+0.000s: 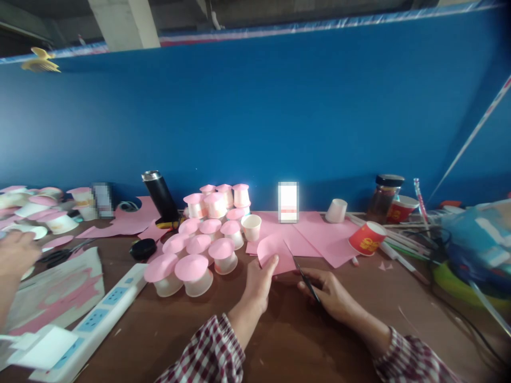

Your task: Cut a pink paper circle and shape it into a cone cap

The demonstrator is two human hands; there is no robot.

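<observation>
My left hand (258, 282) pinches a piece of pink paper (277, 254) by its lower edge, thumb on top. The paper's left side is rounded. My right hand (325, 290) is closed around dark scissors (308, 281), seen nearly edge-on. Their thin blade points up and left across the paper's right part. To the left of my left hand stand several upside-down paper cups with shallow pink paper cones (191, 267) on top. A plain paper cup (251, 227) stands upright just behind the held paper. More pink sheets (331, 242) lie flat on the table behind my hands.
A white power strip (106, 314) lies at left, near another person's hand (18, 250) and more pink-topped cups (59, 221). A black flask (159, 194) and a lit phone (288, 202) stand behind. At right are a red cup (368, 238), a jar (385, 199) and cables.
</observation>
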